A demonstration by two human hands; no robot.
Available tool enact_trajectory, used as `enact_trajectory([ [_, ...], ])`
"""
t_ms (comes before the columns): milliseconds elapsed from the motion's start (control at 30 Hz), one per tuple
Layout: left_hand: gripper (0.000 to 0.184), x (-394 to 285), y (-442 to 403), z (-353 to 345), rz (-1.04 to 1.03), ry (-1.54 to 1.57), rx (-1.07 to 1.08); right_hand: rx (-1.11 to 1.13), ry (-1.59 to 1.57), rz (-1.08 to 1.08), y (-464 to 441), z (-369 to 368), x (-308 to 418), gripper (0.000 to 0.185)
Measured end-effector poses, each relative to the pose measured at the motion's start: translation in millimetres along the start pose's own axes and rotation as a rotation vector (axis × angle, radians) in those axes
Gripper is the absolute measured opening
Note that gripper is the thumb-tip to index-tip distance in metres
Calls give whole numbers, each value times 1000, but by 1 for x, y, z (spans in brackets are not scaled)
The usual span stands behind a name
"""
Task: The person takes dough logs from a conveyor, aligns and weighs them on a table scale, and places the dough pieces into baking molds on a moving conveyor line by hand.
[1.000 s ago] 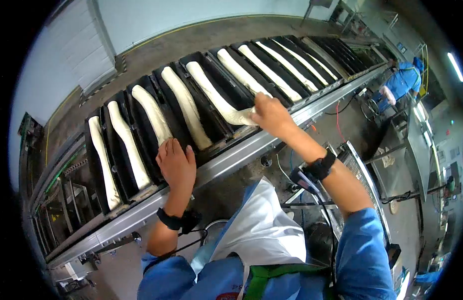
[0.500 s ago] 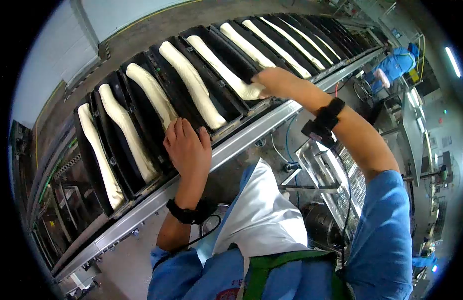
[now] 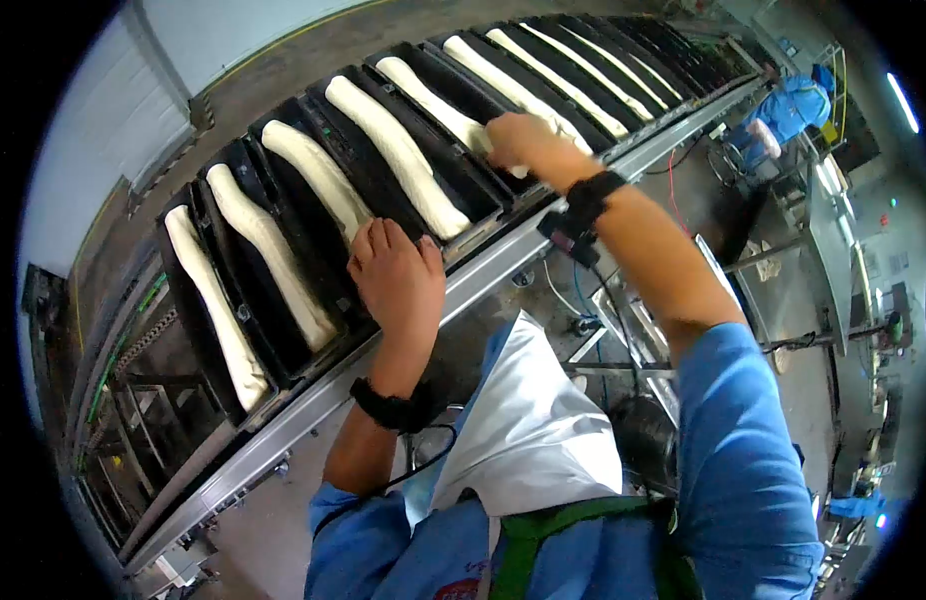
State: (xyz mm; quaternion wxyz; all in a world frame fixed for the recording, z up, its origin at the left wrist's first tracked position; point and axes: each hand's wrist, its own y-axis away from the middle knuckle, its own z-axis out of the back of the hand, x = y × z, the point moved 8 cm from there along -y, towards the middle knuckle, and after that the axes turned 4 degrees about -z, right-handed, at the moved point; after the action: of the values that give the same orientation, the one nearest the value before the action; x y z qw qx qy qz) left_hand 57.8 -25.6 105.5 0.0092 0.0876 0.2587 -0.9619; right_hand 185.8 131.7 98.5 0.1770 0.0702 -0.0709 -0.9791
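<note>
Long pale strips that look like dough lie in black trough-like trays on a conveyor. My left hand (image 3: 398, 275) rests over the near end of one dough strip (image 3: 308, 165), its fingers laid out over the tray's end and covering the tip. Further right, my right hand (image 3: 515, 143) is closed, with bent fingers, around the lower part of another dough strip (image 3: 423, 95). A bit of that strip shows below the fingers; the grip itself is partly hidden and blurred. Between the hands lies a dough strip (image 3: 393, 150) in its own tray, touched by neither hand.
A metal rail (image 3: 503, 258) runs along the conveyor's near side. More filled trays continue on both sides. At the upper right a person in blue (image 3: 791, 105) is by the line. A metal frame and cables stand below the rail on the right.
My right hand has moved up and left along the dough strip, away from its near end. The trays have shifted slightly right in view, and my left hand with them.
</note>
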Motion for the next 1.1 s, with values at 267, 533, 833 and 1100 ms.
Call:
enact_trajectory([
  [267,32,-10,-16,-6,17,20,-31,-50,-384,-7,-13,-19,70,24],
  [533,29,-16,-27,-19,-15,21,-77,-22,-941,-88,-28,-29,30,33],
  [833,19,-14,-58,-48,-189,-69,-88,-666,-1851,219,146,94,-108,26],
  [1100,38,29,-123,-99,-93,-100,76,-1390,-893,-685,526,118,-144,53],
])
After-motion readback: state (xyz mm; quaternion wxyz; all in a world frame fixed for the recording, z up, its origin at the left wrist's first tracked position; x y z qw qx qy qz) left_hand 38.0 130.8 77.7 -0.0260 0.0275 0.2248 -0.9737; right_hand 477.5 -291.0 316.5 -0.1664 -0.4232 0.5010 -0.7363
